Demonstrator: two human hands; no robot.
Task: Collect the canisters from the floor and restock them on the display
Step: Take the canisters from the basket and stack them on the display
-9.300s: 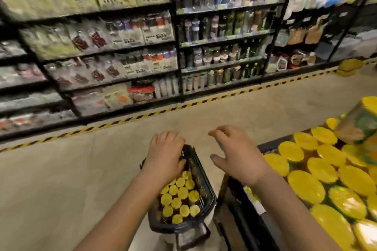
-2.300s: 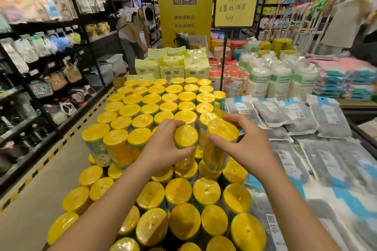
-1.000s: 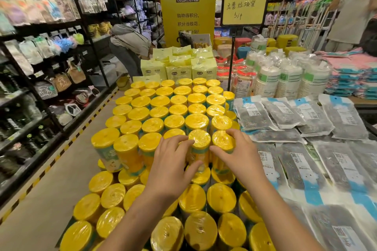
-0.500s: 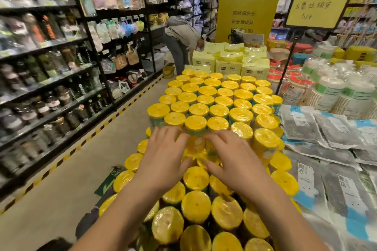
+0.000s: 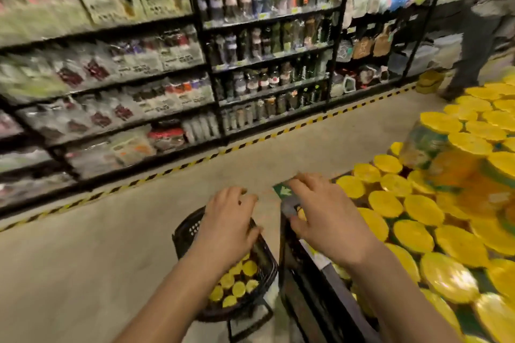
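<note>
Left hand (image 5: 225,228): empty, palm down, fingers loosely bent and slightly spread, gripping nothing. Directly beneath it, and extending toward the wrist, stands a black basket (image 5: 185,231) on the floor (image 5: 111,245). Whether the fingers touch the basket rim cannot be determined. Inside the basket, below the heel of this hand, upright yellow-lidded canisters (image 5: 239,288) are packed together, with only their lids visible. Right hand (image 5: 328,221): likewise empty, palm down, fingers bent, holding nothing. It is positioned just beside the left hand, over the near corner of the display stand (image 5: 306,287). A green label (image 5: 281,191) lies at its fingertips, and contact between them cannot be confirmed. To the outer side of the right hand, the stand's top is covered with rows of stocked canisters (image 5: 413,235), lids up and packed edge to edge. A second tier of canisters (image 5: 426,147) rises beyond them, blurred. Ahead of both hands, across the bare floor, a strip of black-and-yellow hazard tape (image 5: 178,168) runs along the base of dark shelving (image 5: 211,64) filled with packaged goods and bottles, whose details are too blurred to read. Far ahead of the right hand, another person (image 5: 479,36) stands in the aisle near the shelving, only partly in view.
</note>
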